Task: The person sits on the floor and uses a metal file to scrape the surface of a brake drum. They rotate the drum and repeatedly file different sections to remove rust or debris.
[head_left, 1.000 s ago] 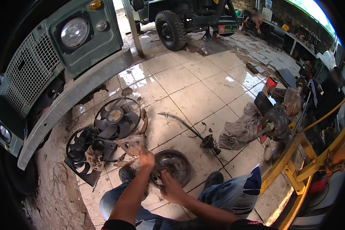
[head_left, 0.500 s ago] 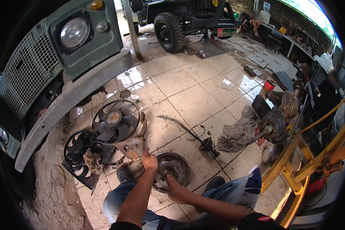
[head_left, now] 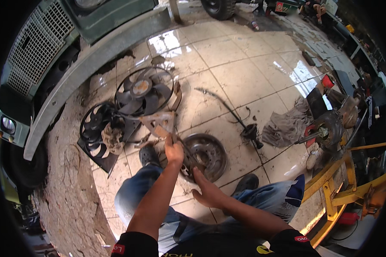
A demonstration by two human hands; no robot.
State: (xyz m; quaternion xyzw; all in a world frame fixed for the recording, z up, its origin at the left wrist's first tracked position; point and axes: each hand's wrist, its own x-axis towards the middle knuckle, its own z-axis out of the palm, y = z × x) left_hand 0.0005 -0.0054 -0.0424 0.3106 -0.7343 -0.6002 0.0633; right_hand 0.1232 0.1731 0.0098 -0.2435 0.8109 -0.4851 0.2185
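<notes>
Marking both sleeves [head_left: 142, 243], red labels [head_left: 118, 249] are seen. The metal disc [head_left: 219, 158] is set on tiles [head_left: 233, 64] edged by a bumper [head_left: 146, 27]; the right hand's fingers [head_left: 199, 176] are parted from its thumb; the left hand's [head_left: 174, 150] grip cannot be told.

At upper left, a green vehicle [head_left: 109, 20] shows a pale mesh grille [head_left: 36, 49] and curved grey bumper [head_left: 79, 70]. On the tiled floor [head_left: 236, 55] lie a black fan [head_left: 152, 100], a smaller fan [head_left: 94, 123] with a crumpled tan rag [head_left: 113, 138], a thin dark rod [head_left: 227, 108] and grey cloth [head_left: 287, 124]. A yellow metal frame [head_left: 329, 199] stands at right.
</notes>
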